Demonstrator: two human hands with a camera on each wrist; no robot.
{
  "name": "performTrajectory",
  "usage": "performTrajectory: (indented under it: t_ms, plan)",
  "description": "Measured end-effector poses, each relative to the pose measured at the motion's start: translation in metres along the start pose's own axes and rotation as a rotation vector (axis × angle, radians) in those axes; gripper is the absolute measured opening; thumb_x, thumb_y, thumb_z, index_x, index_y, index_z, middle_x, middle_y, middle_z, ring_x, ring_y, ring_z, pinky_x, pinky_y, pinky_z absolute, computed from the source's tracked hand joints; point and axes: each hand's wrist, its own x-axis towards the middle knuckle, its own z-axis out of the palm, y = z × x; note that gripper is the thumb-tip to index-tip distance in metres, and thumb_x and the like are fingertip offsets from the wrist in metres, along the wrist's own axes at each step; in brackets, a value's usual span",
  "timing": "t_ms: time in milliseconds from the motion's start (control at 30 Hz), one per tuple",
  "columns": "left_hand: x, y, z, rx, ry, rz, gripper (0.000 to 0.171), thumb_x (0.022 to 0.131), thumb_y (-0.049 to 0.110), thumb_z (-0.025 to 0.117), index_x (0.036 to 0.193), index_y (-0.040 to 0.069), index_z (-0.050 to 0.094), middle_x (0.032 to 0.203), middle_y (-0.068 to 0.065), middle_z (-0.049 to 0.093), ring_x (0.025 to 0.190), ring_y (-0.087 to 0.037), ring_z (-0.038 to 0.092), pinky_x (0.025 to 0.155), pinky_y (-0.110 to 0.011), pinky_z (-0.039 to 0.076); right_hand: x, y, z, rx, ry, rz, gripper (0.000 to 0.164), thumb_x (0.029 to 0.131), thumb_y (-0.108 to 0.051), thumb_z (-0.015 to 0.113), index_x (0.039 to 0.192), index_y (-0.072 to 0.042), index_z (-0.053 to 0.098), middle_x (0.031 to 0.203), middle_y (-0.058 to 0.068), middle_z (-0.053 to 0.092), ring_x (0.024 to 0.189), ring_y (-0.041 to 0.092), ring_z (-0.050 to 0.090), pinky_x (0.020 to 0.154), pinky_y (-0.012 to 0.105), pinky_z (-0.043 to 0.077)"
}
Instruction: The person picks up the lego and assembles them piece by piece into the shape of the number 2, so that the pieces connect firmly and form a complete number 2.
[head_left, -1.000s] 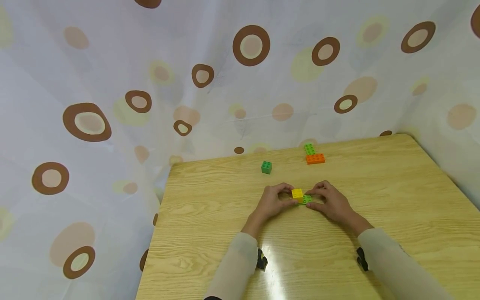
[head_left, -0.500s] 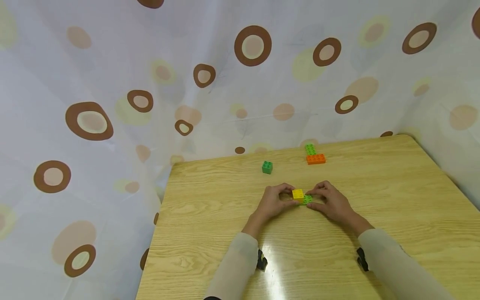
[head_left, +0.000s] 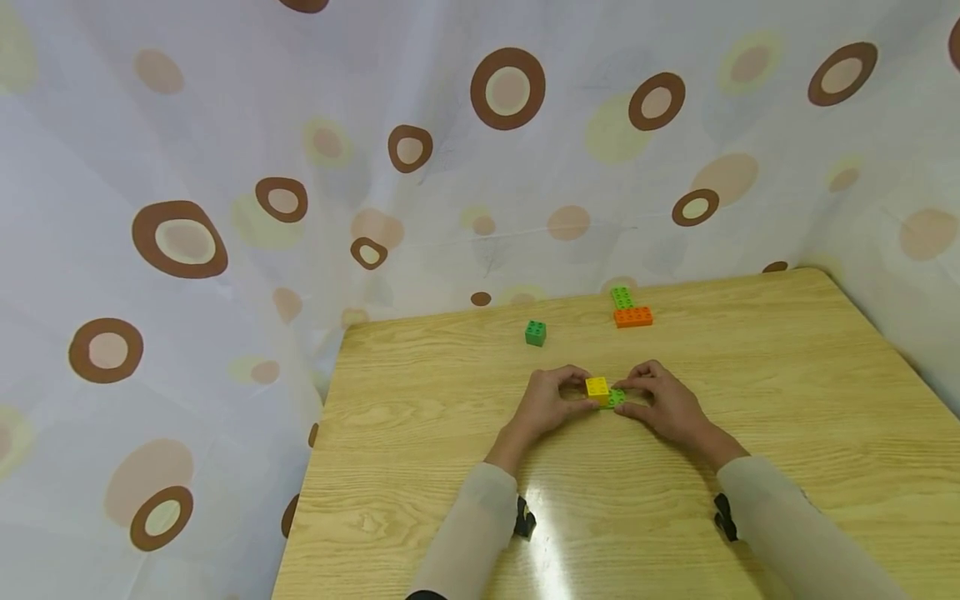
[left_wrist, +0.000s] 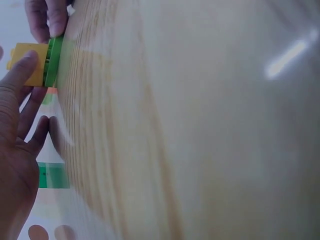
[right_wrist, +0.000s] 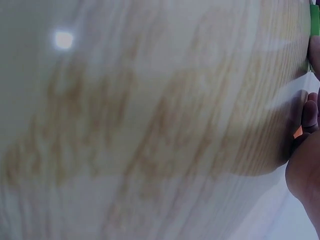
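Note:
Between thumb and fingers, my left hand (head_left: 543, 404) pinches a yellow square toy building brick (head_left: 597, 388). The yellow brick is over the left part of a light green flat brick (head_left: 617, 398) lying on the table. My right hand (head_left: 670, 408) pinches that flat brick at its right end, where some studs show. From the side, in the left wrist view, the yellow brick (left_wrist: 39, 52) stands against the studded face of the flat brick (left_wrist: 53, 62); whether it is fully pressed down I cannot tell. The right wrist view catches only the edge of the right hand and a bit of green.
A dark green square brick (head_left: 536, 333) stands behind the left hand. Farther back, an orange brick (head_left: 633, 317) touches or nearly touches another light green brick (head_left: 622, 297). A wooden table (head_left: 420, 467) carries everything, with a patterned curtain (head_left: 420, 83) along its back.
Both hands keep their grip on the two bricks, almost still. The whole view has shifted by a few pixels.

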Motion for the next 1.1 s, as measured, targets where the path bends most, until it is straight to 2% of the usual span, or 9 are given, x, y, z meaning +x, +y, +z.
performTrajectory:
  t_ms: [300, 733, 800, 900, 967, 1033, 1100]
  plan:
    - [-0.002, -0.001, -0.002, 0.01, 0.007, 0.016, 0.037, 0.085, 0.022, 0.092, 0.118, 0.013, 0.077, 0.106, 0.003, 0.081, 0.098, 0.003, 0.071, 0.095, -0.016, 0.053, 0.001, 0.004, 0.004, 0.0, 0.002, -0.001, 0.037, 0.093, -0.023, 0.084, 0.126, -0.008, 0.077, 0.12, 0.01, 0.056, 0.096, 0.024, 0.058, 0.081, 0.044, 0.05]
    - [0.002, 0.008, -0.007, 0.051, -0.081, -0.008, 0.035, 0.087, 0.023, 0.09, 0.119, 0.013, 0.078, 0.107, 0.006, 0.08, 0.098, 0.002, 0.07, 0.093, -0.013, 0.051, -0.003, -0.003, 0.005, 0.018, 0.029, -0.013, 0.035, 0.092, -0.023, 0.085, 0.123, -0.008, 0.078, 0.118, 0.011, 0.057, 0.092, 0.023, 0.056, 0.077, 0.04, 0.049]
    - [0.001, 0.009, -0.007, 0.056, -0.085, -0.017, 0.035, 0.087, 0.023, 0.09, 0.119, 0.013, 0.078, 0.107, 0.006, 0.08, 0.098, 0.002, 0.07, 0.094, -0.016, 0.052, -0.002, -0.004, 0.005, 0.02, 0.026, -0.011, 0.035, 0.092, -0.023, 0.085, 0.123, -0.008, 0.079, 0.118, 0.011, 0.057, 0.093, 0.023, 0.057, 0.077, 0.04, 0.049]
    - [0.0, 0.009, -0.008, 0.08, -0.078, -0.021, 0.036, 0.087, 0.025, 0.09, 0.119, 0.015, 0.078, 0.106, 0.008, 0.08, 0.097, 0.003, 0.069, 0.108, -0.023, 0.047, -0.002, -0.005, 0.004, 0.024, 0.013, -0.004, 0.036, 0.093, -0.024, 0.084, 0.124, -0.008, 0.078, 0.119, 0.012, 0.057, 0.095, 0.024, 0.058, 0.079, 0.042, 0.05]
    - [0.001, 0.009, -0.008, 0.095, -0.068, -0.009, 0.036, 0.088, 0.027, 0.089, 0.12, 0.016, 0.078, 0.106, 0.009, 0.08, 0.098, 0.003, 0.07, 0.112, -0.026, 0.044, -0.001, -0.005, 0.003, 0.024, 0.012, 0.001, 0.036, 0.093, -0.024, 0.084, 0.125, -0.007, 0.078, 0.12, 0.013, 0.056, 0.096, 0.026, 0.058, 0.08, 0.044, 0.05]
    - [0.001, 0.009, -0.008, 0.095, -0.063, 0.001, 0.037, 0.088, 0.027, 0.089, 0.121, 0.015, 0.078, 0.106, 0.008, 0.08, 0.098, 0.003, 0.07, 0.111, -0.024, 0.044, 0.0, -0.004, 0.002, 0.023, 0.01, 0.007, 0.036, 0.093, -0.023, 0.084, 0.125, -0.007, 0.077, 0.121, 0.013, 0.056, 0.096, 0.026, 0.057, 0.081, 0.046, 0.05]
    - [0.001, 0.008, -0.007, 0.081, -0.067, 0.004, 0.038, 0.088, 0.026, 0.089, 0.121, 0.013, 0.078, 0.107, 0.006, 0.08, 0.097, 0.003, 0.071, 0.102, -0.018, 0.049, 0.001, -0.003, 0.001, 0.018, 0.002, 0.012, 0.036, 0.094, -0.024, 0.084, 0.125, -0.007, 0.077, 0.121, 0.013, 0.056, 0.097, 0.026, 0.057, 0.083, 0.046, 0.05]
